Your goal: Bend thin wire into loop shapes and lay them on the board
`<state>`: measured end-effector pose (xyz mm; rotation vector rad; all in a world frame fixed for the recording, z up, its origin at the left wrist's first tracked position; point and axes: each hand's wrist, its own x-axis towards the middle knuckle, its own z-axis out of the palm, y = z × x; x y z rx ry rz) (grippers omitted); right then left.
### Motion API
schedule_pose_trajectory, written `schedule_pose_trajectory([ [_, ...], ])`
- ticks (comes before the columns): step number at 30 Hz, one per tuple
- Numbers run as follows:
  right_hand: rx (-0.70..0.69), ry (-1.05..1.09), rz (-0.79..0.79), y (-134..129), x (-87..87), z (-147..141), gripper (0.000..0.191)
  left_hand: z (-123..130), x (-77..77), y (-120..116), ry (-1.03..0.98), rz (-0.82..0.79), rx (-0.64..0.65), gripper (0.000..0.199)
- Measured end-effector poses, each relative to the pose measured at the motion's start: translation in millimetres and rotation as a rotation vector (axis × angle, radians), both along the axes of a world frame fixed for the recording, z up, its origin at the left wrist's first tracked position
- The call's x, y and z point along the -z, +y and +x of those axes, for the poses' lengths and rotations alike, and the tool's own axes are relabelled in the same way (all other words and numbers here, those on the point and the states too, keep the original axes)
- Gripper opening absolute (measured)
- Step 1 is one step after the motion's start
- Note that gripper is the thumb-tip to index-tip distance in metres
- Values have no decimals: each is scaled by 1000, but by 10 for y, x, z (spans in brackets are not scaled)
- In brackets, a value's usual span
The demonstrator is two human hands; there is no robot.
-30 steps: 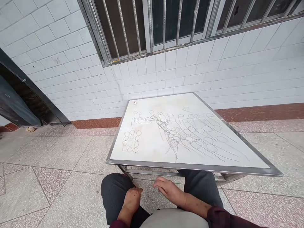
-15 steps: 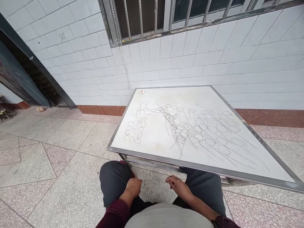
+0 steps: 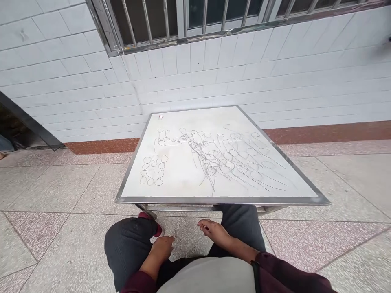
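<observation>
The white-topped table [image 3: 177,162] has a grey metal rim and stands close to the wall. On its top, a line drawing [image 3: 226,165] of loops and long strokes runs from the middle toward the right edge; a block of small ovals [image 3: 153,170] lies toward the near left corner. Near the far left corner is a small red-and-white object [image 3: 160,117], perhaps an eraser.

Both hands are off the table, below its near edge. The right hand [image 3: 215,233] has its fingers bent; whether they pinch anything cannot be told. The left hand [image 3: 161,248] is by the left trouser leg [image 3: 128,242], fingers mostly hidden, so its grip cannot be told. A red shoe [image 3: 159,230] shows beyond it. Past the far edge rises the white-tiled wall [image 3: 183,91], with a barred window [image 3: 204,18] above.
</observation>
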<state>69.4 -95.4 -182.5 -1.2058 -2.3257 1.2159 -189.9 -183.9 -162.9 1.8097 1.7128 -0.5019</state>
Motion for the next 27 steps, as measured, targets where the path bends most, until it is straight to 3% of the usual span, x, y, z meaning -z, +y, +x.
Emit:
schedule_pose_trajectory([
  [3, -57, 76, 35, -58, -209, -38, 23, -29, 14, 12, -26, 20, 17, 34],
  [5, -99, 132, 86, -66, -444, -43, 24, -44, 32, 14, -36, 24, 16, 36],
  [7, -132, 238, 267, 1, -741, -17, 27, -58, 47, 15, -39, 23, 6, 37],
  [10, 5, 280, 537, 283, -1195, 79, 27, -77, 54, 22, -40, 19, -17, 40],
  [13, 153, 162, 721, 685, -1480, 176, 25, -88, 40, 33, -42, 13, -39, 45],
  [15, 169, 24, 793, 926, -1541, 201, 24, -87, 29, 36, -44, 11, -47, 46],
  [19, 57, -199, 863, 1203, -1489, 149, 27, -78, 20, 26, -44, 12, -51, 49],
  [27, -114, -166, 877, 1372, -1498, 75, 25, -86, 55, -5, -44, 27, -62, 50],
])
